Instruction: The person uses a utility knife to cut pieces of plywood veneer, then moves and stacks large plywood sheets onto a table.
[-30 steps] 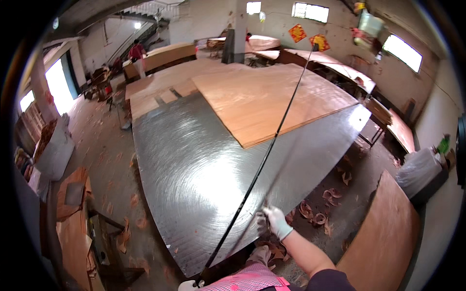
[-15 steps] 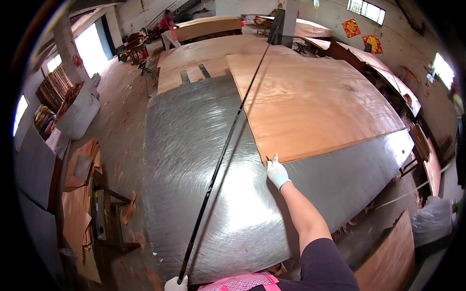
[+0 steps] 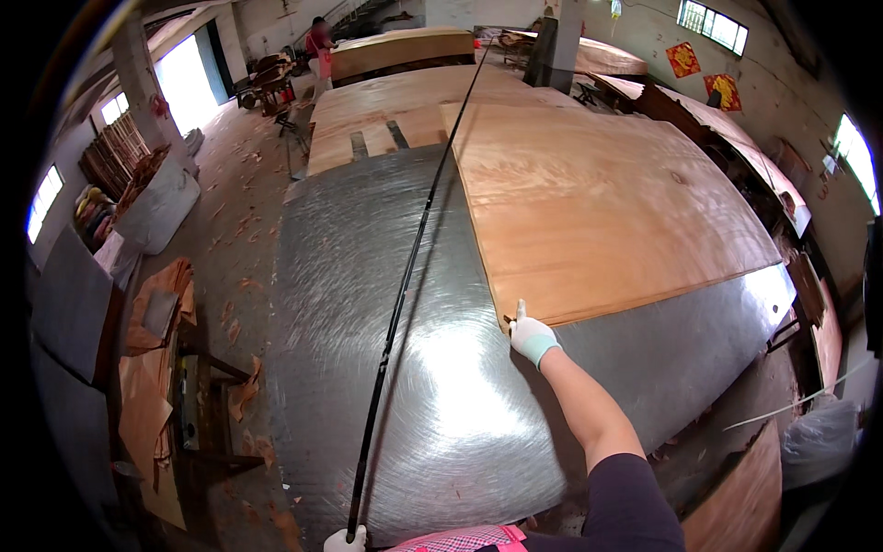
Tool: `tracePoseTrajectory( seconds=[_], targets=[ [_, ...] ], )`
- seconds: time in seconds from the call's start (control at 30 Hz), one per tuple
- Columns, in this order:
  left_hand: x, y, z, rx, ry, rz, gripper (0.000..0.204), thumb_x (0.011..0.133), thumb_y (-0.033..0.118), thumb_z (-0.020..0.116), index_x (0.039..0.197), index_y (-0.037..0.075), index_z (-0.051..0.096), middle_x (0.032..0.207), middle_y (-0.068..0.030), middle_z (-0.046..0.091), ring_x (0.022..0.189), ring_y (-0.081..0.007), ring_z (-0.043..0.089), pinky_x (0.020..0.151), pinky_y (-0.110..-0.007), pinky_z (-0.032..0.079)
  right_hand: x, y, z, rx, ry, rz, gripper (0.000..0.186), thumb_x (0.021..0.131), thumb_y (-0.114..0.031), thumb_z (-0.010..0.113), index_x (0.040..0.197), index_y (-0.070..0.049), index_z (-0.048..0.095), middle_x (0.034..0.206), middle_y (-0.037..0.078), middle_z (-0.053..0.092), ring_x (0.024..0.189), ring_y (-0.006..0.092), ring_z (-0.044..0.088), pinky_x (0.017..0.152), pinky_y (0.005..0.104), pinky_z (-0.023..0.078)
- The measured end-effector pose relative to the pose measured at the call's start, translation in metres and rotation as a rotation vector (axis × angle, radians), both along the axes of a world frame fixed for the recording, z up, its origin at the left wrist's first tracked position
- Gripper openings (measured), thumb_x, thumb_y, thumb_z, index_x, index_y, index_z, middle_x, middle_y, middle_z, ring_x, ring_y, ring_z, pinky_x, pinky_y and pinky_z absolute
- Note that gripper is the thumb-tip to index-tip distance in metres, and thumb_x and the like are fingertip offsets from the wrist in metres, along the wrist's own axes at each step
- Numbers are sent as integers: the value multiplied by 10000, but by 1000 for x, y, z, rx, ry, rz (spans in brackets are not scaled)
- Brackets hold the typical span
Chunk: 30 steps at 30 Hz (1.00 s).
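Closed at the lower edge, my left hand [image 3: 345, 540] in a white glove grips the butt of a long thin black pole [image 3: 398, 308]. The pole slants up and away over the metal-topped table [image 3: 359, 248], its far end above the wood sheets at the back. My right hand [image 3: 532, 338], in a white glove with a pale green cuff, is at the near left corner of a large thin wood veneer sheet [image 3: 616, 202]. A small dark object [image 3: 507, 319] pokes out of its curled fingers, too little seen to name; one finger or the thumb points up.
More veneer [image 3: 395, 101] covers the table's far part. A person [image 3: 320, 51] stands by a tall stack [image 3: 402, 53] at the back. Veneer offcuts lie on a low wooden stand [image 3: 198, 405] at the left. A pillar [image 3: 563, 46] rises beyond the table; scraps litter the floor.
The pole's far end has swung left, away from the pillar, while my left hand keeps its grip. My right hand stays at the sheet's corner. The whole view has shifted slightly.
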<state>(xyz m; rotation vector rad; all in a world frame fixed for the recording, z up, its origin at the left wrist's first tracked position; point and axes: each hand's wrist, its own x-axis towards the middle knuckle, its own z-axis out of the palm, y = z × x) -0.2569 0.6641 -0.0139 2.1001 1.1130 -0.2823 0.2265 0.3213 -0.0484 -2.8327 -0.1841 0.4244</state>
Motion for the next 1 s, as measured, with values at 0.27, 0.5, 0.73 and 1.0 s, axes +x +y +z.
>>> tracePoseTrajectory(
  seconds=[0.27,0.5,0.73,1.0],
  targets=[
    [-1,-7,-3,109,8,-42,362,874,363,699,759,20,675,627,-74,601,596,-169,543,596,-365,450,22,3,31,46,-152,-135,687,976,-317,433,1520,-36,123,977,233,679,892,391,659,781,487,506],
    [-19,-2,-27,20,24,-9,394,879,394,688,738,28,653,600,-69,539,586,-162,506,568,-372,425,32,40,11,1260,-252,-527,555,966,-374,570,1455,-159,419,978,67,690,457,92,541,389,237,406],
    [-11,4,-14,-9,21,-31,428,880,447,655,742,42,657,607,-107,552,575,-221,509,580,-408,414,38,44,12,1443,-234,-897,162,938,-135,565,1051,-24,597,816,100,688,435,104,502,344,249,344],
    [-8,31,-21,21,-13,-121,451,880,507,622,780,71,684,664,-132,621,630,-271,607,620,-413,457,-40,0,93,1546,-234,-773,208,988,-129,508,1184,-77,555,955,117,685,516,67,478,384,193,337]
  ],
)
